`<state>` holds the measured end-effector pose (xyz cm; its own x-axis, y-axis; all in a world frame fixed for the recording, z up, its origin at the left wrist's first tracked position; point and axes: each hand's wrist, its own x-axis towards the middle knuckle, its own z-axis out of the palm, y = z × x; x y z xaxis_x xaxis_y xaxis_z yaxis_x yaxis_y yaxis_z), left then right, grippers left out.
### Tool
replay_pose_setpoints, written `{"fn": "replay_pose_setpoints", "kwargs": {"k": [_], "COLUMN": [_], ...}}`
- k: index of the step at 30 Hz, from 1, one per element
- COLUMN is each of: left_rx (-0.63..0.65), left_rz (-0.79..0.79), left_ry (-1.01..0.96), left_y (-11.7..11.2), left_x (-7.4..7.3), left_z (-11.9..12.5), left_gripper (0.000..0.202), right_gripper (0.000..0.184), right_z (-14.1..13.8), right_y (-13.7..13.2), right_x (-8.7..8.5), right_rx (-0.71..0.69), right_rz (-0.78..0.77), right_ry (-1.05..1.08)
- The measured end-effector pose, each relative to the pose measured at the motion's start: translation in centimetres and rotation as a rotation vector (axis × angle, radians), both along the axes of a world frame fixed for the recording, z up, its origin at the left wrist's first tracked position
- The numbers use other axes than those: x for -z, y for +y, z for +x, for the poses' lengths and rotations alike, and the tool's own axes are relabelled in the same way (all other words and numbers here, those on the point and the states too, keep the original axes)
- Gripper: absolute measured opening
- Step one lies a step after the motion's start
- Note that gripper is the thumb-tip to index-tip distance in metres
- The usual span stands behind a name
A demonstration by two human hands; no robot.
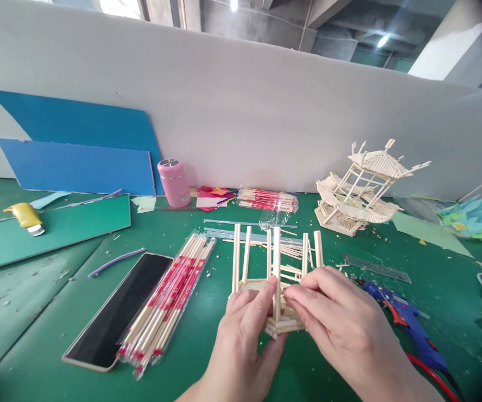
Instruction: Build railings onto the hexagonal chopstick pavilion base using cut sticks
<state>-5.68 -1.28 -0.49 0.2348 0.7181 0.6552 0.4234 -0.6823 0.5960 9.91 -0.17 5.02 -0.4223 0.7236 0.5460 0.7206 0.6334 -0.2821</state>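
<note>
A small wooden stick model [276,279] with several upright posts on a flat, many-sided base is in front of me. My left hand [245,329] grips its near left side, the thumb against the front post and fingers around the base. My right hand [341,324] is pinched beside that post, low on the right; what its fingertips hold, if anything, is hidden. A blue glue gun [408,321] lies to the right of my right hand. Behind the model are loose wooden sticks [287,251] and translucent glue sticks [249,233].
A taller stick pagoda [360,190] stands at back right. Left of the model lie wrapped chopsticks [169,301] and a black phone-like slab [119,312]. Farther back are a pink bottle [174,183], another chopstick pack [268,200], blue boards [82,167] and a yellow glue bottle [25,216].
</note>
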Motion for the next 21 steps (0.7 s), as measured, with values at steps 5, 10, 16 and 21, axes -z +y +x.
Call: {"fn": "replay_pose_setpoints", "kwargs": {"k": [5,10,16,21], "left_rx": [0.012,0.009,0.026,0.023], "left_rz": [-0.009,-0.005,-0.019,-0.027], "left_ry": [0.007,0.001,-0.02,-0.014], "left_y": [0.0,0.13,0.16,0.06], "left_x": [0.25,0.27,0.02,0.03], "left_z": [-0.19,-0.26,-0.25,-0.2], "left_gripper": [0.065,0.067,0.065,0.064], "right_gripper": [0.02,0.02,0.02,0.02], "right_z": [-0.14,-0.24,-0.19,-0.16], "right_y": [-0.05,0.05,-0.12,-0.06], "right_x": [-0.24,-0.28,-0.19,-0.07], "right_rx": [0.011,0.016,-0.001,0.004], "right_rz": [-0.012,-0.016,-0.012,-0.024], "right_ry": [-0.004,-0.005,0.005,0.007]}}
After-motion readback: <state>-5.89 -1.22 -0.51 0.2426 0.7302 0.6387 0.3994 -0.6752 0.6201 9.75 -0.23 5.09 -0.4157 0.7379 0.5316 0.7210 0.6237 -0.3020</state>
